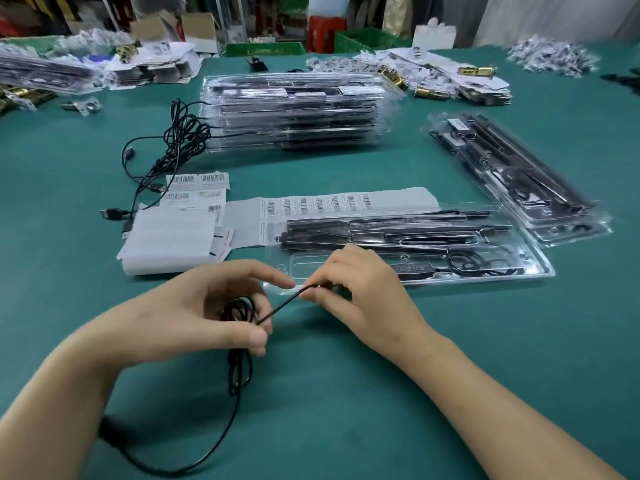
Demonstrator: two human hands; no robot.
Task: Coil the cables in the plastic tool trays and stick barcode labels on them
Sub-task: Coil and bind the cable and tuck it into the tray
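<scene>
The left hand held a small coil of black cable, its thumb and fingers curled round the loops. The right hand pinched the taut strand at the near edge of the clear plastic tool tray on the green surface. A barcode label strip lay just behind the tray.

Both forearms angle inward, the left hand curled around a coiled cable, the right hand pinching its taut strand.
</scene>
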